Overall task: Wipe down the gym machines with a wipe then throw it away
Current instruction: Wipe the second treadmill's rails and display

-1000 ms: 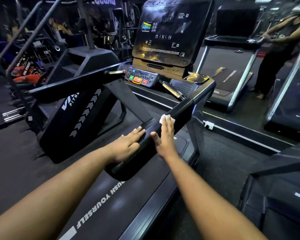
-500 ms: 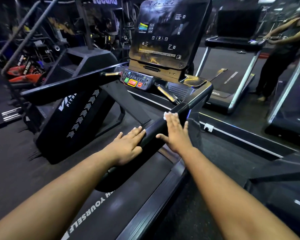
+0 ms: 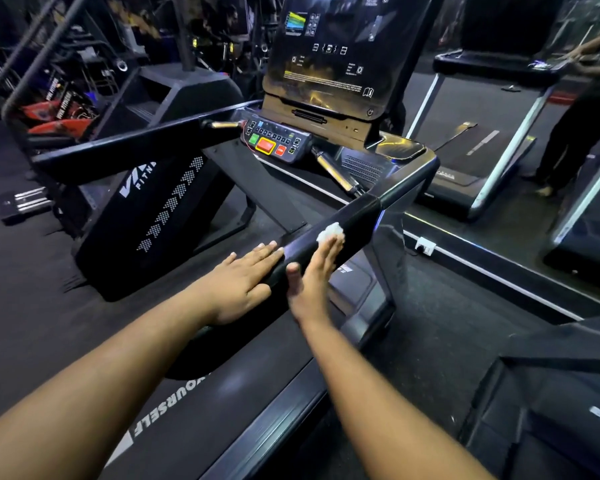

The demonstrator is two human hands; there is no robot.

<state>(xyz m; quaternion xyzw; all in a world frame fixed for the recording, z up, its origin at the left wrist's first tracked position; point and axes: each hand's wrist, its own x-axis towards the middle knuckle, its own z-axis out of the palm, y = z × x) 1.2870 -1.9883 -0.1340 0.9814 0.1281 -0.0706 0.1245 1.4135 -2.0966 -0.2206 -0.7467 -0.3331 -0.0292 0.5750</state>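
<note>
A black treadmill stands in front of me, and its right handrail (image 3: pixel 364 216) runs from the console down toward me. My right hand (image 3: pixel 312 271) lies flat on the rail's outer side, fingers straight, pressing a small crumpled white wipe (image 3: pixel 330 232) against it under the fingertips. My left hand (image 3: pixel 238 282) rests flat on top of the same rail a little nearer to me, fingers straight, holding nothing. The console screen (image 3: pixel 340 53) and its button panel (image 3: pixel 276 143) sit beyond the rail.
The treadmill belt (image 3: pixel 194 403) runs below my arms. A black stair-climber machine (image 3: pixel 153 202) stands to the left. Another treadmill (image 3: pixel 492 109) stands at the back right, with a person (image 3: pixel 582 109) at it. A further machine (image 3: pixel 551 403) fills the lower right.
My right hand has slid the wipe up the handrail toward the console, then a little back. The left hand has stayed flat on the rail.
</note>
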